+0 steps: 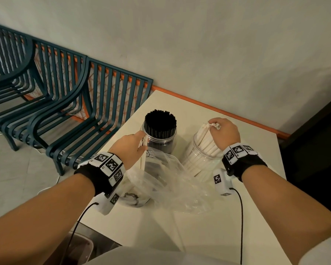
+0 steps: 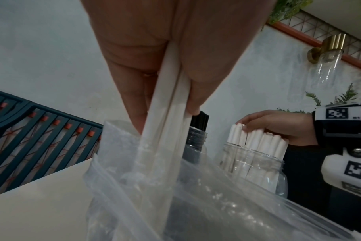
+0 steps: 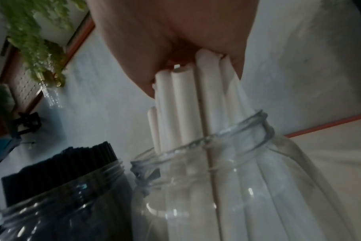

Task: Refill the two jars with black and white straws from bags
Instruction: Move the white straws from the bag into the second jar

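Two clear jars side by side on the table (image 1: 237, 217): black-straw jar (image 1: 160, 139) packed, white-straw jar (image 1: 203, 157) partly filled. My right hand (image 1: 225, 131) grips white straws (image 3: 196, 104) at its mouth; my left hand (image 1: 131, 145) pinches a few white straws (image 2: 167, 130) rising from the plastic bag (image 1: 166, 180). Chairs (image 1: 69, 104) flank the table's left edge.

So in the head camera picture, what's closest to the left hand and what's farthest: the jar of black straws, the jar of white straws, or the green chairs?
From the left hand, nearest first:
1. Jar of black straws, just beside the fingers, to the right.
2. Jar of white straws, farther right, under the right hand.
3. Green chairs, off the table to the left, by the wall.
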`<state>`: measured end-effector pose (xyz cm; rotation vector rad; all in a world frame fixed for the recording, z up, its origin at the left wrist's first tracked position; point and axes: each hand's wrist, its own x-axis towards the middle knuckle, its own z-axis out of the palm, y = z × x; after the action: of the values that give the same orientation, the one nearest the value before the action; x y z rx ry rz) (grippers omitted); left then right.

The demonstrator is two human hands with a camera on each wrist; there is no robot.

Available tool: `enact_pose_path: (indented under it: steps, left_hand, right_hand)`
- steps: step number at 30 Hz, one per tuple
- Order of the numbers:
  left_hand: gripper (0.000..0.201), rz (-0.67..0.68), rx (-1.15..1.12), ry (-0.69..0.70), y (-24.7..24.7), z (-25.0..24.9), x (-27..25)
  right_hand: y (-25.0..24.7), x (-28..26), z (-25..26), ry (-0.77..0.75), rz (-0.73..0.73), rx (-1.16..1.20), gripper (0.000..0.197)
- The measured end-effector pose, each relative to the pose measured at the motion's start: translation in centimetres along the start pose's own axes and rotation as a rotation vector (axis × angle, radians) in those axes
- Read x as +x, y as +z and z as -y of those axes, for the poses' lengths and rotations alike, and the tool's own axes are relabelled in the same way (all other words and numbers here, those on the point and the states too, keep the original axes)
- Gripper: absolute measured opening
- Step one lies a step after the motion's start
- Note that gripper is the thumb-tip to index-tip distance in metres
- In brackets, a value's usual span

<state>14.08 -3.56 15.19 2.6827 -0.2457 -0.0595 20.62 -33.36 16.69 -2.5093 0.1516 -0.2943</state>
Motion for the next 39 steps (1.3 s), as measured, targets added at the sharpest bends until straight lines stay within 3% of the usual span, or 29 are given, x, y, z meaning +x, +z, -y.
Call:
enact_pose_path:
  steps: [3,6,9,11,14,18,23,29,35,39]
  left_hand:
    - [0.025,0.001,0.001,0.0,0.0,0.0,0.0]
    - [0.026,0.001,-0.003,-0.001,-0.1,0.0,-0.2]
    - [0.027,0.0,-0.008,-0.003,-0.2,0.0,-0.3]
    - [0.027,-0.002,-0.004,-0.002,-0.3,-0.1,-0.3]
    - [0.028,0.001,-0.001,0.0,-0.2,-0.2,-0.3]
    - [0.03,-0.003,0.009,0.01,-0.2,-0.5,-0.4]
    - [0.029,-0.007,0.0,0.015,-0.1,-0.4,-0.3]
    - [0.033,-0.002,0.012,0.002,-0.1,-0.4,-0.1]
    - [0.033,-0.002,-0.013,-0.005,-0.4,-0.1,0.1]
    - [0.051,0.026,0.065,-0.001,-1.2,0.1,-0.1]
  right_hand:
    - [0.4,-0.2,-0.1,-0.046,0.044,-0.139,0.029]
    - [0.3,-0.5,-0.7,-0.128,0.076,-0.378,0.047]
    - [0.1,-1.0,-0.8,-0.293,-0.041,-0.319,0.06]
    - [0.2,-1.2,-0.8,-0.35,-0.033,-0.321,0.065]
    - [0.6,-0.7,-0.1,-0.334,0.051,-0.438,0.066]
    - [1.1,1.1,1.6,-0.258,0.267,-0.556,0.062]
    - [1.2,2.9,2.4,-0.265,0.185,-0.549,0.061]
    - [1.0,3.3,2.7,-0.202,0.341,-0.66,0.069]
    - [-1.5,-0.3,5.2,-0.358,0.22,-0.451,0.059]
    - [0.2,-5.7,7.3,-0.418,0.342,-0.077,0.051]
